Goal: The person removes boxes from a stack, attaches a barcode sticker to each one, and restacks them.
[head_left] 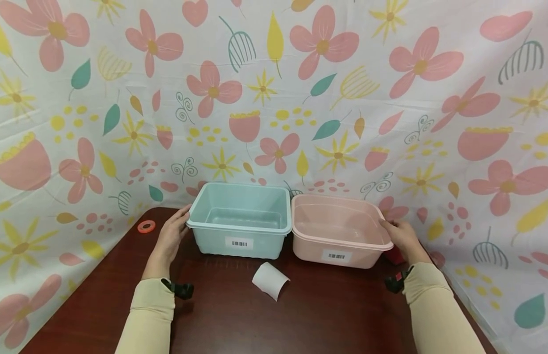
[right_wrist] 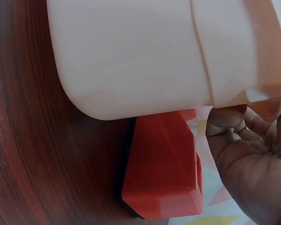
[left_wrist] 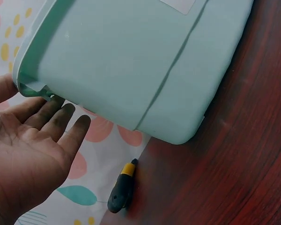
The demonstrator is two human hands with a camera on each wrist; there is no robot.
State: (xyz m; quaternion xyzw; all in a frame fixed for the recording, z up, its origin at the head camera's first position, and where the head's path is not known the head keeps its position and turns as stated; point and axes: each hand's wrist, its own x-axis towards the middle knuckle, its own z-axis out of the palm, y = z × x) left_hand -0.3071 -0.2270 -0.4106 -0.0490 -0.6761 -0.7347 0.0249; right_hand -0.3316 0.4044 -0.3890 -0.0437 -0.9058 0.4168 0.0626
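A light blue plastic bin [head_left: 238, 240] and a pink plastic basin [head_left: 333, 241] stand side by side on the table, each with a barcode label on its front. My left hand [head_left: 171, 238] is at the blue bin's left end. In the left wrist view, the left thumb [left_wrist: 2, 89] touches the rim while the other fingers extend loosely below it. My right hand [head_left: 405, 239] grips the pink basin's right rim, its fingers [right_wrist: 225, 119] curled beneath the lip. Both containers show bare floors inside.
A curved piece of white paper [head_left: 270, 280] lies before the containers. An orange ring [head_left: 146, 226] sits at the table's left edge. A black-and-yellow handled tool [left_wrist: 122, 187] lies near the bin, and a red object [right_wrist: 164, 164] beside the basin. Floral cloth [head_left: 265, 98] hangs behind.
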